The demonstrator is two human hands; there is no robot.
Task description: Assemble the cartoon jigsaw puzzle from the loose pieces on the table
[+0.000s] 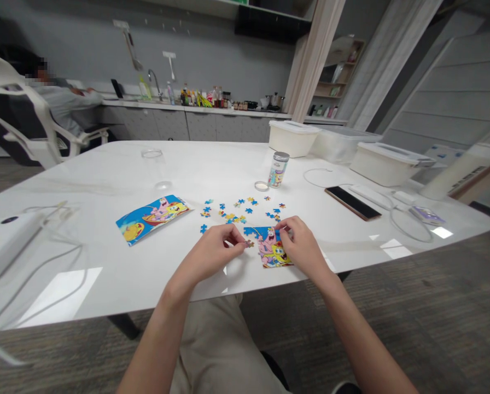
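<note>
Left hand (217, 247) pinches piece (250, 243); right hand (304, 246), half-curled at puzzle (270, 250) beside it — hold unclear. Likely fitting; next needs alignment.

White surface (212, 158): dark phone (353, 203) lying flat at right, white cable (413, 234) looped beside it. Lidded plastic box (292, 139) noted at the far right edge, further containers alongside. White box-shaped device (11, 241) at left, with cords. Beyond, a person (66, 101) in a light sleeve occupies a white-framed chair (5, 117). Bottles (196, 98) line the rear counter (146, 103), right of a tap (152, 76).
</note>
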